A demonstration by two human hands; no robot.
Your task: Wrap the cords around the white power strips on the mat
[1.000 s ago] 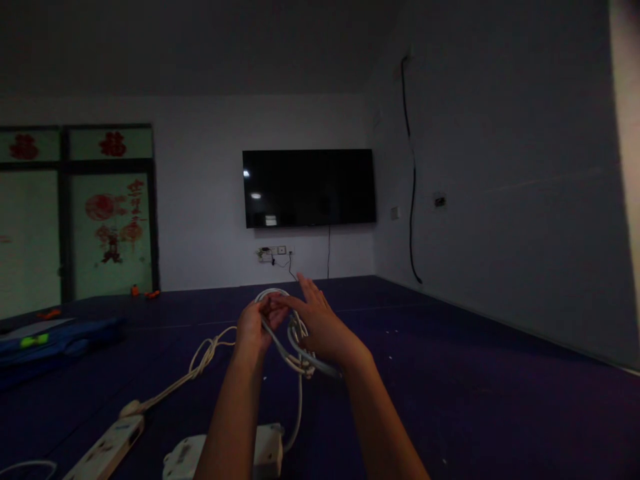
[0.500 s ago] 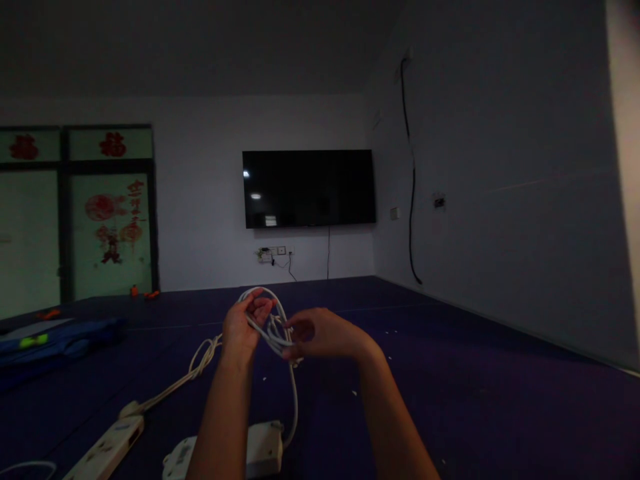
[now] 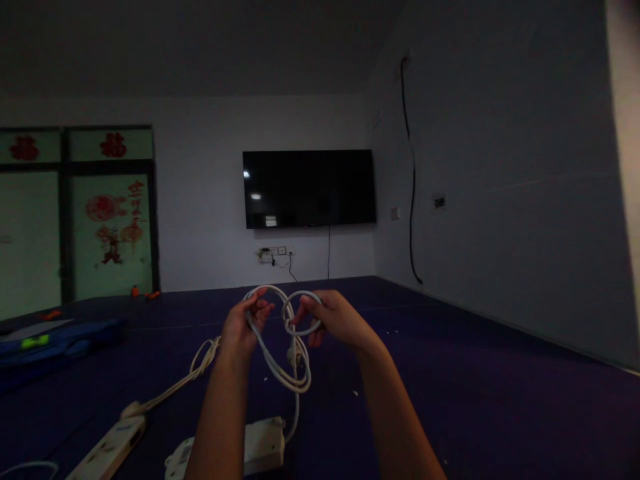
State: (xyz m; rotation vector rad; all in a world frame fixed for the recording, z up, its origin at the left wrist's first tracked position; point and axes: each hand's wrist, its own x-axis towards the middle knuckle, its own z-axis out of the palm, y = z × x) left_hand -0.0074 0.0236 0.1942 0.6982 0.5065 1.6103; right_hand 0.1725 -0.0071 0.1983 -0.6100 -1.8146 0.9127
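Note:
My left hand (image 3: 241,328) and my right hand (image 3: 334,319) are raised in front of me, each closed on a loop of a white cable (image 3: 280,363). The cable hangs in a coil between them and runs down to a white power strip (image 3: 260,445) on the dark floor below my arms. A second white power strip (image 3: 107,453) lies at the lower left, its cable (image 3: 195,365) snaking toward my left hand.
A dark purple floor (image 3: 475,387) stretches to white walls. A black TV (image 3: 309,188) hangs on the far wall above a wall socket (image 3: 274,252). Glass doors (image 3: 100,213) with red decorations stand at left. A blue object (image 3: 60,337) lies at far left.
My right hand has lifted and pulled to the right, drawing out a new loop of the cable. The left hand has held its loop nearly still.

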